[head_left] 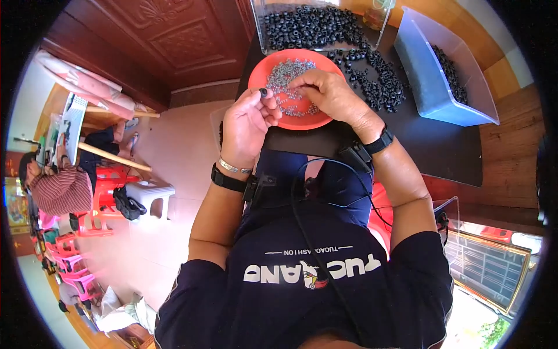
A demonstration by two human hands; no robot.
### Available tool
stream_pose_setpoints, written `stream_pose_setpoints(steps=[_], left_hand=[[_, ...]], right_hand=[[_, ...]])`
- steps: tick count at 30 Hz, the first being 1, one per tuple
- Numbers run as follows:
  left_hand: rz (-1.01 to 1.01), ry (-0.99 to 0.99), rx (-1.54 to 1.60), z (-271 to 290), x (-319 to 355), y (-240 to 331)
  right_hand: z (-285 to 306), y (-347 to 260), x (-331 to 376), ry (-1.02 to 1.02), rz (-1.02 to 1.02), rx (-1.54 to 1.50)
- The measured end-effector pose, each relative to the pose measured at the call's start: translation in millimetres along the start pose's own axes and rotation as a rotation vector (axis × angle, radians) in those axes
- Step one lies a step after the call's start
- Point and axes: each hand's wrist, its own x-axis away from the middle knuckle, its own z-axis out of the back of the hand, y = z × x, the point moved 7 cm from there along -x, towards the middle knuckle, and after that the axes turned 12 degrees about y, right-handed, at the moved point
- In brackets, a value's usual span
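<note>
Between the thumb and fingers of my left hand (244, 128) is a small round black plastic piece (263, 92), held up at the near left rim of a red plate (328, 65). Many tiny silvery metal parts (283, 74) lie spread over that plate. My right hand (334, 100) reaches in over the plate from the right, thumb and fingertips pinched together low among the metal parts. Whatever sits in that pinch is too small to make out. Loose black plastic pieces (381, 84) lie in a heap on the dark tabletop (430, 148), right of the plate.
Behind the plate stands a clear box (261, 29) of black pieces. A translucent bluish bin (430, 87) with more of them is at the right, and a jar (376, 16) at the back. A cable (299, 224) runs down my front. Far left, another person (61, 189) sits at a table.
</note>
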Motion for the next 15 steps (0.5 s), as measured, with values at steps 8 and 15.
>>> stream_pose_setpoints(steps=[8,15], left_hand=[[-0.003,-0.001,0.005,3,1,0],[-0.01,0.016,0.001,2,3,2]], right_hand=[[-6,-22,4,-0.066,0.304,0.183],[-18,-24,9,-0.129,0.379,0.361]])
